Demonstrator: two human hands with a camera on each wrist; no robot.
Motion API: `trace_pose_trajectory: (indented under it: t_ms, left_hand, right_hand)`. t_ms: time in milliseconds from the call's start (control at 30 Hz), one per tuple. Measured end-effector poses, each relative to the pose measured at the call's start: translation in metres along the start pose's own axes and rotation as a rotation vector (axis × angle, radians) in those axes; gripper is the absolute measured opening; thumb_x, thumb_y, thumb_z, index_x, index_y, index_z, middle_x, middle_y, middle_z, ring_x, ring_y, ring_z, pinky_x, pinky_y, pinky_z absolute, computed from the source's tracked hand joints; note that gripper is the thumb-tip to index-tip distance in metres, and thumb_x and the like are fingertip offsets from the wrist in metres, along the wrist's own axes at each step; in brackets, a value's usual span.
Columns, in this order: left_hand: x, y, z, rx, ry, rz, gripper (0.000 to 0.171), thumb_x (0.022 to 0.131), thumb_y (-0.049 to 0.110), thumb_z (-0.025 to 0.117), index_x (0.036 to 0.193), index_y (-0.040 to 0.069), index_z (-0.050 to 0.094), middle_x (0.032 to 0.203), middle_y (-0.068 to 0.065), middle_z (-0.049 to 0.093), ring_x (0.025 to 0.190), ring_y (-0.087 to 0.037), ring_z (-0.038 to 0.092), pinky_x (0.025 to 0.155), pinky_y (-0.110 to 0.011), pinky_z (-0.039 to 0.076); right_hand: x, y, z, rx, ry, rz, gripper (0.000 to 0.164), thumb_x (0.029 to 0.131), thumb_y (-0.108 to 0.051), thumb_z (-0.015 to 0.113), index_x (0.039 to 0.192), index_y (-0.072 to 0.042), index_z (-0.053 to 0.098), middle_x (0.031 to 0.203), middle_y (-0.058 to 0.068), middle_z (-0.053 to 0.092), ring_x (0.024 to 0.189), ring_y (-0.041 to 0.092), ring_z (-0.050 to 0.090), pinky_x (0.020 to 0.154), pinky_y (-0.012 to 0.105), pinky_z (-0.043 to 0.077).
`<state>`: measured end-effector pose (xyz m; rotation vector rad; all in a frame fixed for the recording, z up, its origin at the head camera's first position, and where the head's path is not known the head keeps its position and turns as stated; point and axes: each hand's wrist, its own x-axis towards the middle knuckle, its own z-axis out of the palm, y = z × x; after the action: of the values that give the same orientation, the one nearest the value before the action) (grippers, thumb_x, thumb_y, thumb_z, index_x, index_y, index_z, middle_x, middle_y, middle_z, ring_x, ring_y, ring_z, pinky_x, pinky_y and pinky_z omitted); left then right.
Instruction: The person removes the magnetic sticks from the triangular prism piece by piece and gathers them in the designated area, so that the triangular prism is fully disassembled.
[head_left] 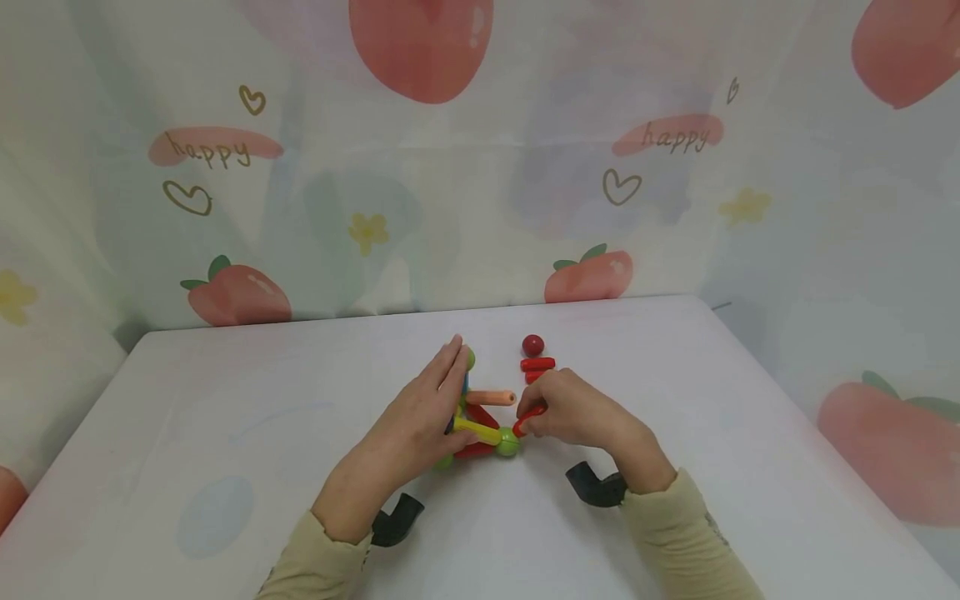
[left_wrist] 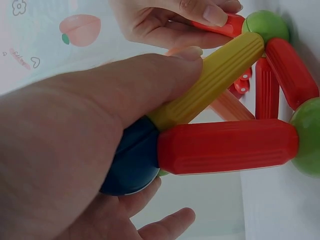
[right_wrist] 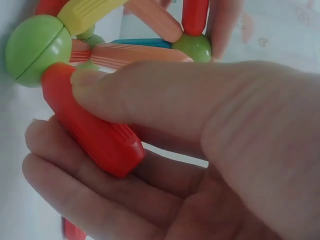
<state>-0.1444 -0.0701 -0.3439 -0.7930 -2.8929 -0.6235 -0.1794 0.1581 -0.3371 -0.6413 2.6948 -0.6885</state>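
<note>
A toy structure of magnetic rods and balls stands on the table, with a yellow rod (left_wrist: 215, 75), a blue ball (left_wrist: 132, 162), red rods and green balls. My left hand (head_left: 408, 421) holds it at the blue ball, its thumb along the yellow rod and its other fingers reaching past the far side. My right hand (head_left: 581, 410) pinches a red magnetic rod (right_wrist: 95, 125) between thumb and fingers. The rod's tip meets a green ball (right_wrist: 39, 50) at the structure's near right corner. An orange rod (head_left: 491, 397) juts out to the right.
Behind my right hand lie loose red rods (head_left: 537, 364) and a red ball (head_left: 533, 345). Black curved pieces (head_left: 596, 485) show beside both wrists. A printed cloth (head_left: 465, 208) hangs along the back edge of the white table (head_left: 247, 500).
</note>
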Motion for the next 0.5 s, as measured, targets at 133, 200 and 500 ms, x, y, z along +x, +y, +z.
trace_pose_trajectory:
  t_ms: [133,200,500]
  left_hand:
    - [-0.0004,-0.0006,0.0012,-0.005,0.023,0.019,0.102,0.081,0.032,0.082,0.157,0.004,0.021,0.166,-0.011,0.019,0.152,-0.026,0.025,0.115,-0.038,0.038]
    - [-0.0009,-0.0009,0.0020,0.008,0.041,0.037,0.102,0.080,0.033,0.083,0.157,0.003,0.022,0.165,-0.012,0.020,0.152,-0.026,0.026,0.114,-0.037,0.039]
    - [0.0002,-0.0010,0.0032,0.015,0.054,0.043,0.103,0.080,0.030,0.084,0.156,0.001,0.022,0.165,-0.012,0.021,0.151,-0.027,0.028,0.112,-0.037,0.041]
  right_hand:
    - [0.0013,0.0024,0.0015,-0.050,0.055,0.018,0.005,0.083,-0.006,0.077,0.087,-0.008,0.077,0.077,-0.002,0.069,0.072,0.012,0.058,0.065,0.024,0.051]
    - [0.0015,0.0048,0.0014,-0.067,0.078,0.023,0.005,0.083,-0.004,0.075,0.087,-0.007,0.076,0.076,-0.001,0.068,0.073,0.013,0.057,0.065,0.024,0.051]
    - [0.0019,0.0094,-0.0019,-0.052,0.101,0.047,0.009,0.084,-0.003,0.073,0.090,-0.010,0.073,0.085,0.001,0.069,0.080,0.016,0.057,0.069,0.027,0.053]
